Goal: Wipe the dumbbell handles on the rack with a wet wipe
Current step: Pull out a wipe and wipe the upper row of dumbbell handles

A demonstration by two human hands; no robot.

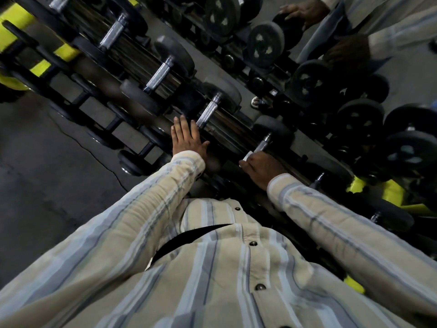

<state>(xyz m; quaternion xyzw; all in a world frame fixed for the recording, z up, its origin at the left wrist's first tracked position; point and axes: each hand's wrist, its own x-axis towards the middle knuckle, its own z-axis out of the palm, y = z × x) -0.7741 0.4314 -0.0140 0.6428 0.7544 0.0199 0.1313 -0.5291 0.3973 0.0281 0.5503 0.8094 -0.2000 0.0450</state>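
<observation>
Dumbbell handle [263,145] on the rack [227,134] is under wipe; our right hand [261,170] grips the wet wipe [246,158] there, left hand [186,138] flat — spread; further handles remain — progress elsewhere indeterminate.

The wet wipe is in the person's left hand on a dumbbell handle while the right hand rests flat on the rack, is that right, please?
Not quite: the sides are swapped. In the head view the wet wipe is in the right hand on a dumbbell handle, while the left hand rests flat on the rack.
</observation>
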